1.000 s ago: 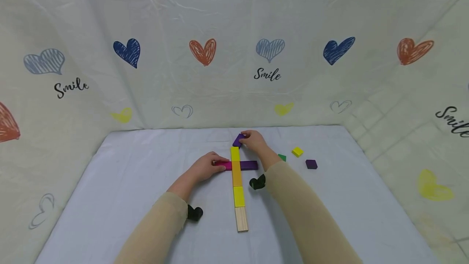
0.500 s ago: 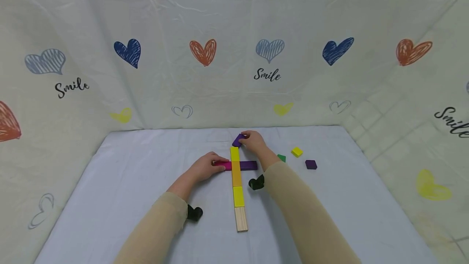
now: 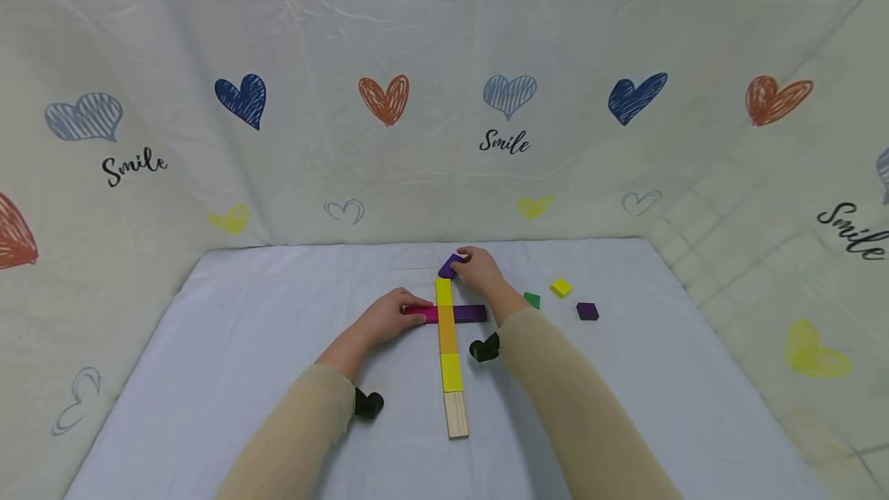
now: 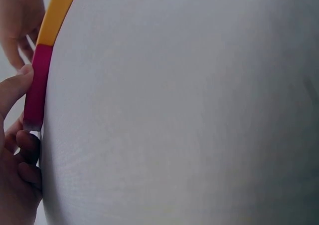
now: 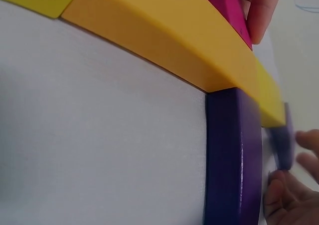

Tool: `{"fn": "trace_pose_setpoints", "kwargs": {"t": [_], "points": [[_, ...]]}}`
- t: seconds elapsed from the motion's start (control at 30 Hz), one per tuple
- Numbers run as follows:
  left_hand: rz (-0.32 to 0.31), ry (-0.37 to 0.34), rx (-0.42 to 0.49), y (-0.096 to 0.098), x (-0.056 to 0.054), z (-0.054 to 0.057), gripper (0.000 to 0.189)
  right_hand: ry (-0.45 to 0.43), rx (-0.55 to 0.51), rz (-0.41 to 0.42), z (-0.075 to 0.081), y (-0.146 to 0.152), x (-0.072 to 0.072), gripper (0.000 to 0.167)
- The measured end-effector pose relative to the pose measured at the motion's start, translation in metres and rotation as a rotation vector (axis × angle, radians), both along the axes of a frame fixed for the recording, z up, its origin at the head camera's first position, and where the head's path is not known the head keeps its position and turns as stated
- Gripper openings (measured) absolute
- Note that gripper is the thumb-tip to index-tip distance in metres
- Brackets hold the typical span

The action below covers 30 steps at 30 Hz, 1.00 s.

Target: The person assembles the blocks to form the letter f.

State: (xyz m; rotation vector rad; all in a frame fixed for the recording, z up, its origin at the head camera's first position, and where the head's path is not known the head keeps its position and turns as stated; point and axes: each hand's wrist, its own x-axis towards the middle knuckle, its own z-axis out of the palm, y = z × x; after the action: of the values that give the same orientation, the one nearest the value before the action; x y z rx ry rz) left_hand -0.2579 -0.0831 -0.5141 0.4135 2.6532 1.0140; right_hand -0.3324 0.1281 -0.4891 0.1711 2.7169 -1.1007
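Over the last second almost nothing changed; the left hand stayed on the magenta block, pinching it between thumb and fingers, and the right hand kept its fingertip pinch on the slanted purple block, so the layout was no further along; that block stood at the far end of the far yellow block, though whether they touched could not be told; the orange block was a smooth, painted oblong, the purple bar beside it glossy along its edge; the plain wood block showed grain; the white cloth looked finely woven.
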Motion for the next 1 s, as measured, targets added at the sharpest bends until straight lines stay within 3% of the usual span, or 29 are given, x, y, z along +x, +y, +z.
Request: {"fn": "trace_pose_setpoints", "kwargs": {"t": [0.43, 0.73, 1.0], "points": [[-0.005, -0.002, -0.003, 0.001, 0.0, -0.001, 0.03, 0.079, 0.046, -0.003, 0.003, 0.011, 0.009, 0.049], [0.021, -0.01, 0.004, 0.001, -0.001, -0.002, 0.03, 0.161, 0.119, 0.071, 0.012, 0.033, 0.019, 0.043], [0.026, -0.008, 0.002, 0.002, 0.0, -0.002, 0.029, 0.21, 0.151, 0.151, 0.02, 0.067, 0.041, 0.043]]}}
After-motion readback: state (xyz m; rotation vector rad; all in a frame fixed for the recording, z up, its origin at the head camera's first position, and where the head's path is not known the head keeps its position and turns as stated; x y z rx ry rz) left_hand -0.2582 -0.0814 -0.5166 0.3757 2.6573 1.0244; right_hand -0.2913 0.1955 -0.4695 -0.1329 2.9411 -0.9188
